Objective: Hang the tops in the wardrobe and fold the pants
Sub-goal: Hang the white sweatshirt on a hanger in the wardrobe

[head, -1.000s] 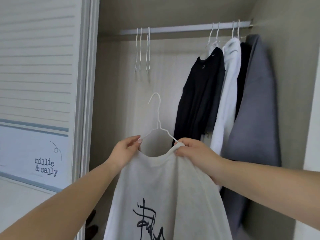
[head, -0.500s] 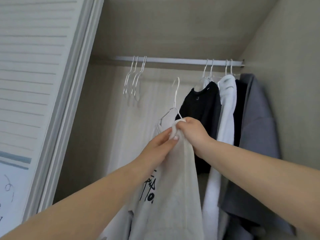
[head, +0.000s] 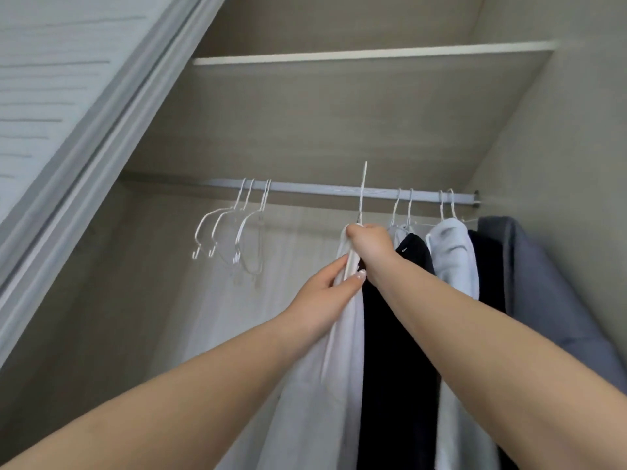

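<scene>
A pale grey top [head: 339, 351] hangs on a white wire hanger [head: 362, 195], seen edge-on inside the wardrobe. The hanger's hook stands across the rail [head: 305, 188], its tip above it; I cannot tell if it rests on the rail. My right hand [head: 371, 247] grips the top's shoulder at the hanger's neck. Just below, my left hand [head: 325, 293] pinches the fabric between thumb and fingers. The top's print is hidden.
Three bare white hangers [head: 234, 232] hang left on the rail. Right of my hands hang a black top [head: 400, 334], a white top [head: 454, 262], a dark garment and a grey jacket [head: 539, 293]. A shelf [head: 373, 57] runs above; a sliding door [head: 68, 113] stands left.
Both hands have raised the top and hanger up to the rail, next to the black top. The garment has turned edge-on. My view has tilted upward, showing the shelf.
</scene>
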{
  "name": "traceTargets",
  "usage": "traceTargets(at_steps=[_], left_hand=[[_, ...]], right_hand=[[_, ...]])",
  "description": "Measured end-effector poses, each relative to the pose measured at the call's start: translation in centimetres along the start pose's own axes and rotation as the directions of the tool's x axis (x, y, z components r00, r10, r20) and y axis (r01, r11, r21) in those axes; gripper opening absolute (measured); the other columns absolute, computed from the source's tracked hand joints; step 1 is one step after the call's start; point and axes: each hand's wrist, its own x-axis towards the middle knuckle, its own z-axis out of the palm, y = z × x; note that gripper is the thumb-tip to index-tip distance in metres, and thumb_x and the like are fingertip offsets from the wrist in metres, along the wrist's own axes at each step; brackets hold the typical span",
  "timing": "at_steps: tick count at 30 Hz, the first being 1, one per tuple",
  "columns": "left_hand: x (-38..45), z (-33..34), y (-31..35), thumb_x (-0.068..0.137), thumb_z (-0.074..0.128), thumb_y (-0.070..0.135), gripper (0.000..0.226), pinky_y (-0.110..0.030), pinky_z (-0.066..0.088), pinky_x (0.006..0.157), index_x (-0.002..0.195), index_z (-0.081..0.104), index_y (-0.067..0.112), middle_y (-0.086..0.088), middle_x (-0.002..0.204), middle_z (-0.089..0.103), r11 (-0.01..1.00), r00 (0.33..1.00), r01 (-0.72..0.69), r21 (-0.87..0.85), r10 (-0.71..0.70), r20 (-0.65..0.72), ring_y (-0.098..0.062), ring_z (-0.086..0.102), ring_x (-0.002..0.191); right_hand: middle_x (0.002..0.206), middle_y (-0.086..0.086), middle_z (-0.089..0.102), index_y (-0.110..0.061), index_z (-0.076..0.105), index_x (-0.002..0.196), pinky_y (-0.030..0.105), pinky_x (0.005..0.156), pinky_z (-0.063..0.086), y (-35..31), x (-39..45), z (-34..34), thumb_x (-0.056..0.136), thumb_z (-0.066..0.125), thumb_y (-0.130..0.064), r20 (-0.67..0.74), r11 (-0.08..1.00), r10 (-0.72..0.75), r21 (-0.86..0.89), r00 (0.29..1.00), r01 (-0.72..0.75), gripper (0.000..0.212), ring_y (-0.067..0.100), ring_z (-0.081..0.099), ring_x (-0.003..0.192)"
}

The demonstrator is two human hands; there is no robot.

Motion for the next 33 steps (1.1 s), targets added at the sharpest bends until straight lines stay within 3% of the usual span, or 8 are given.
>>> traceTargets(at_steps=[9,13,18,24,27,29,31,33], left_hand=[[7.6,1.3,-0.8,0.099,0.048,0.025,0.049,-0.03,0.027,0.115,0.146,0.038,0.02,0.005,0.147,0.043,0.97,0.996,-0.084,0.227,0.084,0.008,-0.008,0.04,0.134],[8.8,2.2,-1.7,0.1,0.046,0.02,0.04,-0.03,0.034,0.11,0.14,0.047,0.018,0.001,0.137,0.054,0.938,0.991,-0.133,0.319,0.125,0.046,-0.014,0.048,0.127],[7.0,2.3,-4.4,0.096,0.053,0.017,0.042,-0.022,0.039,0.105,0.138,0.05,0.018,0.001,0.128,0.061,0.971,0.992,-0.121,0.207,0.123,0.006,-0.008,0.057,0.117],[6.3,1.8,-4.4,0.093,0.058,0.013,0.037,-0.035,0.044,0.104,0.13,0.058,0.017,-0.002,0.115,0.069,0.99,0.992,-0.109,0.093,0.114,-0.05,-0.013,0.064,0.108],[5.4,1.6,-4.3,0.092,0.059,0.013,0.037,-0.033,0.046,0.102,0.129,0.059,0.018,-0.001,0.111,0.07,0.994,0.993,-0.092,0.065,0.096,-0.068,-0.012,0.065,0.104],[4.7,1.0,-3.8,0.091,0.062,0.015,0.038,-0.02,0.049,0.093,0.129,0.058,0.017,0.004,0.104,0.07,0.996,0.992,-0.078,0.045,0.082,-0.093,-0.003,0.066,0.093],[3.6,0.1,-2.9,0.09,0.063,0.015,0.037,-0.013,0.051,0.081,0.127,0.058,0.017,0.011,0.093,0.067,0.998,0.991,-0.053,0.04,0.058,-0.121,0.005,0.063,0.079],[2.0,-1.0,-1.8,0.091,0.061,0.013,0.03,-0.021,0.053,0.08,0.12,0.061,0.017,0.009,0.09,0.067,0.999,0.989,-0.02,0.034,0.025,-0.145,-0.003,0.063,0.084]], right_hand=[[0.064,0.007,0.048,-0.005,0.047,0.07,0.027,0.063,0.039,1.8,8.5,-0.7,0.087,0.048,-0.013,-0.034,0.993,0.12,-0.013,0.992,-0.12,0.019,0.024,0.052,0.077],[0.064,0.008,0.047,-0.008,0.049,0.076,0.025,0.057,0.04,4.1,10.4,-1.3,0.084,0.052,-0.012,-0.042,0.987,0.142,0.086,0.989,-0.138,0.01,0.025,0.051,0.061],[0.055,0.008,0.042,-0.009,0.047,0.07,0.028,0.057,0.038,6.2,9.4,-0.5,0.079,0.055,-0.012,-0.007,0.989,0.133,0.059,0.991,-0.133,0.012,0.023,0.046,0.053],[0.06,0.005,0.046,-0.011,0.045,0.068,0.024,0.051,0.037,5.4,8.6,-0.4,0.083,0.055,-0.023,-0.055,0.994,0.107,-0.013,0.993,-0.108,0.021,0.021,0.047,0.053],[0.068,0.002,0.049,-0.011,0.049,0.071,0.029,0.067,0.039,4.8,8.2,-0.2,0.083,0.054,-0.026,-0.125,0.999,0.025,-0.022,0.992,-0.028,0.02,0.025,0.051,0.069],[0.083,0.0,0.058,-0.017,0.059,0.092,0.03,0.079,0.042,4.1,7.5,-0.1,0.084,0.054,-0.026,-0.146,0.997,-0.075,0.002,0.986,0.076,0.013,0.027,0.052,0.086],[0.117,0.0,0.062,-0.02,0.059,0.123,0.032,0.099,0.042,3.1,6.0,-0.1,0.085,0.055,-0.025,-0.15,0.99,-0.125,0.048,0.981,0.133,0.038,0.022,0.055,0.11],[0.131,-0.001,0.058,-0.019,0.056,0.129,0.03,0.104,0.038,2.3,4.4,-0.1,0.086,0.055,-0.025,-0.152,0.979,-0.194,0.028,0.969,0.201,0.044,0.018,0.053,0.12]])
